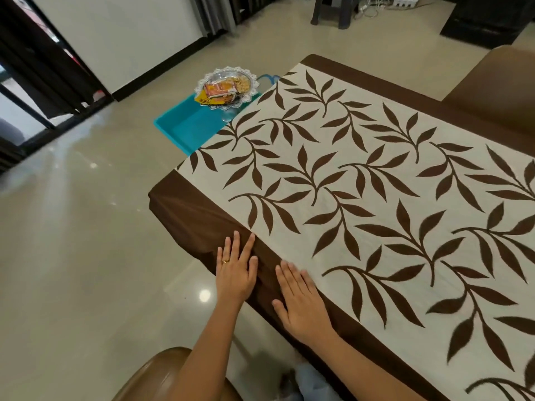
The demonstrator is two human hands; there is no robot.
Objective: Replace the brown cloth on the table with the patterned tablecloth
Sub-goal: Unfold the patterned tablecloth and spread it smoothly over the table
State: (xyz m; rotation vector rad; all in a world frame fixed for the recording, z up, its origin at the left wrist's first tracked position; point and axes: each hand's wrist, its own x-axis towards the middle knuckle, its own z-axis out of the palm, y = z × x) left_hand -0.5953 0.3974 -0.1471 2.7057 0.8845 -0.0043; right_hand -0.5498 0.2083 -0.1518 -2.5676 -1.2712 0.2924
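Note:
The patterned tablecloth (362, 198), cream with dark brown leaf sprigs and a wide brown border (185, 204), lies spread flat over the table. Its border hangs over the near left edge and corner. My left hand (236, 270), with a gold ring, rests flat on the brown border at the table's edge, fingers spread. My right hand (301, 302) lies flat beside it, palm down, straddling the border and the cream part. Neither hand grips anything. No separate brown cloth is visible.
A turquoise plastic tray (185, 125) sits on the floor beyond the table's far left corner, with a glass pedestal dish of snack packets (225, 88) on it. Brown chairs stand at the bottom (162, 374) and the far right (492, 91). Glossy tiled floor lies to the left.

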